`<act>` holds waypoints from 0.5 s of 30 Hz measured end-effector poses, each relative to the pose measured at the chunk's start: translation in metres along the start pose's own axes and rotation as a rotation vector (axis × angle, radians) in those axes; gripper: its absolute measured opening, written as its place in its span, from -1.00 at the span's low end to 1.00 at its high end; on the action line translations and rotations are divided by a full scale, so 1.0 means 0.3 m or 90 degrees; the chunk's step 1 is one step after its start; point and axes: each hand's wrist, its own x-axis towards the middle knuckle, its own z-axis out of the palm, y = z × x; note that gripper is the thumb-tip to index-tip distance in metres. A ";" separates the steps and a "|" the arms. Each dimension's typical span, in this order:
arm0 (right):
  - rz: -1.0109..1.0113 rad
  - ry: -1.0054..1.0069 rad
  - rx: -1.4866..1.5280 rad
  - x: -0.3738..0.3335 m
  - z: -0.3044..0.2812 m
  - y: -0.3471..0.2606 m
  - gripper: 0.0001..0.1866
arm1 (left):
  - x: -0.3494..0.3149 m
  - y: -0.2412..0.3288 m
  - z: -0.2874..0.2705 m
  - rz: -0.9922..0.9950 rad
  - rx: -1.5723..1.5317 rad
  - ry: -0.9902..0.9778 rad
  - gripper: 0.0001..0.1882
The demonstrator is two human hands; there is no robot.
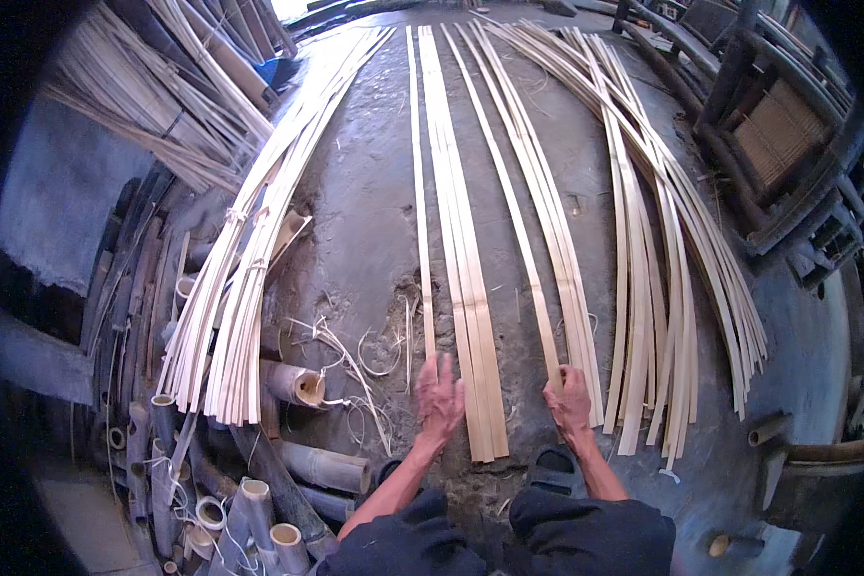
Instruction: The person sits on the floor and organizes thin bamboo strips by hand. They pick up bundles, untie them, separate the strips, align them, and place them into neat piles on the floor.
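Long pale bamboo strips lie side by side on the grey floor, running away from me. My left hand (440, 396) rests, fingers spread and slightly blurred, on the near end of a single thin strip (419, 192), beside a group of several flat strips (461, 250). My right hand (570, 398) is closed around the near end of another narrow strip (518, 230), next to a further group of strips (559, 240). My knees in dark trousers (509, 538) and a dark sandal (554, 470) show at the bottom.
A tied bundle of strips (240, 278) lies at left, over bamboo tube sections (293, 384) and curled shavings (355, 360). A fanned pile of strips (672, 288) lies at right. Dark bamboo furniture (787, 144) stands at far right, and more bundles (154, 106) at upper left.
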 end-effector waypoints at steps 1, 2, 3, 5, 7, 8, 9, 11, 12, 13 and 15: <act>0.061 -0.015 0.097 -0.013 0.003 -0.018 -0.62 | -0.016 0.014 0.016 0.030 0.021 -0.036 -0.39; 0.065 -0.028 0.110 -0.032 0.023 -0.020 -0.58 | -0.030 0.026 0.038 0.060 0.042 -0.072 -0.38; 0.072 -0.028 0.120 -0.051 0.041 -0.006 -0.55 | -0.023 0.042 0.072 0.104 0.055 -0.106 -0.37; 0.082 -0.061 0.166 -0.079 0.066 -0.039 -0.50 | -0.035 0.030 0.127 0.150 0.098 -0.147 -0.32; 0.099 -0.118 0.227 -0.115 0.095 -0.087 -0.47 | -0.043 0.028 0.154 0.162 0.125 -0.194 -0.31; 0.107 -0.116 0.242 -0.115 0.125 -0.100 -0.50 | -0.030 0.029 0.155 0.170 0.136 -0.192 -0.32; 0.105 -0.123 0.248 -0.110 0.144 -0.109 -0.50 | -0.017 0.029 0.154 0.178 0.148 -0.190 -0.32; 0.104 -0.147 0.259 -0.110 0.164 -0.136 -0.51 | -0.017 0.025 0.153 0.182 0.150 -0.196 -0.32; 0.114 -0.190 0.263 -0.110 0.161 -0.144 -0.51 | -0.018 0.024 0.152 0.181 0.141 -0.201 -0.32; 0.068 -0.167 0.244 -0.113 0.182 -0.130 -0.51 | -0.015 0.024 0.149 0.181 0.132 -0.204 -0.32; -0.025 -0.117 0.205 -0.118 0.234 -0.097 -0.51 | -0.010 0.025 0.146 0.184 0.129 -0.208 -0.33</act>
